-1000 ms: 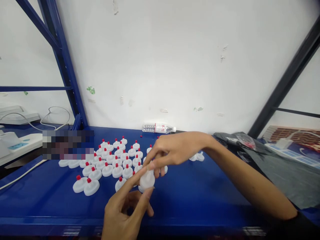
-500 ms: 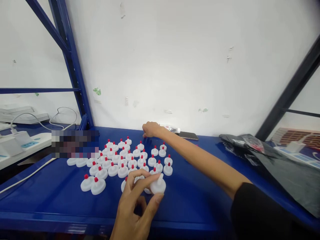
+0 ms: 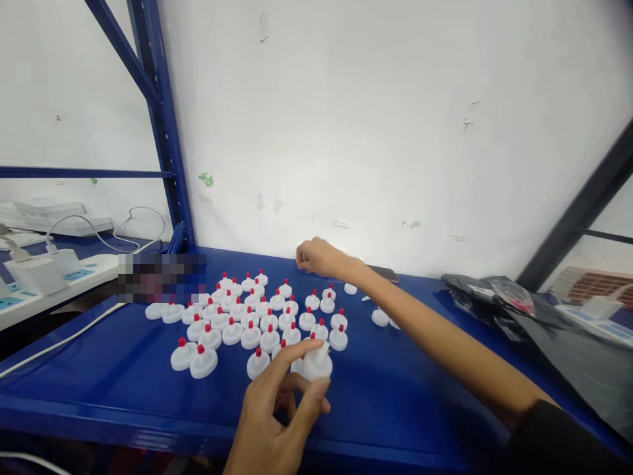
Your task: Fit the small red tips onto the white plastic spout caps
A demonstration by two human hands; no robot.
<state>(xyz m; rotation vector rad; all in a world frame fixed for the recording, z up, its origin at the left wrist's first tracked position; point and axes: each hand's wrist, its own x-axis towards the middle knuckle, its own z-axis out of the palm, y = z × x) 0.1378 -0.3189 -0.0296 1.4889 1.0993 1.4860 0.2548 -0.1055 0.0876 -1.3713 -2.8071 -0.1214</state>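
My left hand [image 3: 279, 419], near the front of the blue table [image 3: 395, 402], pinches a round white nozzle cap [image 3: 318, 367] between thumb and fingers. Its bare spout points up, with no red tip on it. Just behind and left of it stand several white nozzle caps with red tips [image 3: 250, 336]. Stretched out to the back of the table, my right hand [image 3: 319, 256] has its fingers curled together; whatever is in them is hidden. Beside my right forearm lie some white caps [image 3: 380, 318] without red tips, partly covered by the arm.
A dark phone [image 3: 384, 273] lies by the wall behind my right arm. Black plastic bags [image 3: 475, 290] cover the right side. At left are a power strip with plugs [image 3: 86, 267], a white cable and a blue rack post [image 3: 168, 145]. A pixelated patch hides something there.
The view has shifted a little. My right hand stays at the back with its fingers curled, and white caps beside the forearm now show. My left hand still holds the nozzle cap.
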